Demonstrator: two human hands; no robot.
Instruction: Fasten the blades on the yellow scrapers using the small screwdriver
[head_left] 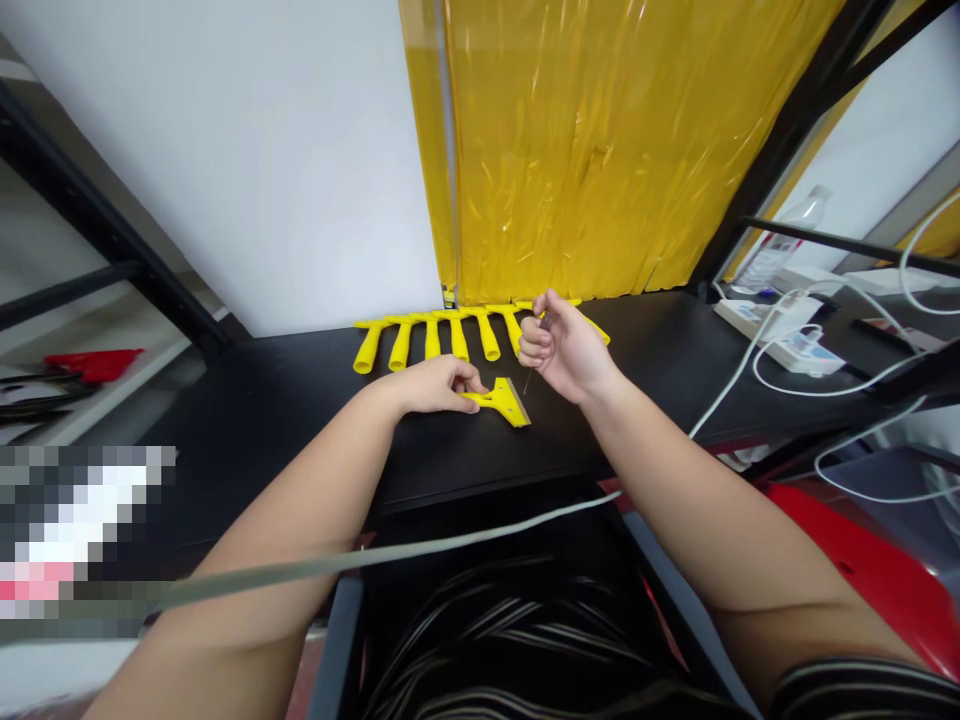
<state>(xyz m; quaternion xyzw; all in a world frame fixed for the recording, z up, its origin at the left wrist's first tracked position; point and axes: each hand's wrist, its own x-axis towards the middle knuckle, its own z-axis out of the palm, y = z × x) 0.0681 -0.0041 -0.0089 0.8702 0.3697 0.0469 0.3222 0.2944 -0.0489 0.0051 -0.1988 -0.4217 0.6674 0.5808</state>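
A black worktop (300, 400) meets yellow sheeting (577, 150) at the back, where a row of yellow handles (399, 345) lies. The scraper (499, 396) is in front of them, its handle pinched in the left hand's (442, 385) fingers. The right hand's (566, 350) fingers curl around a thin tool (545, 322), mostly hidden. The scraper looks like light, stiff plastic, probably smooth enough to twist under pressure; best gripped firmly by the handle, clear of the likely sharp blade (522, 404).
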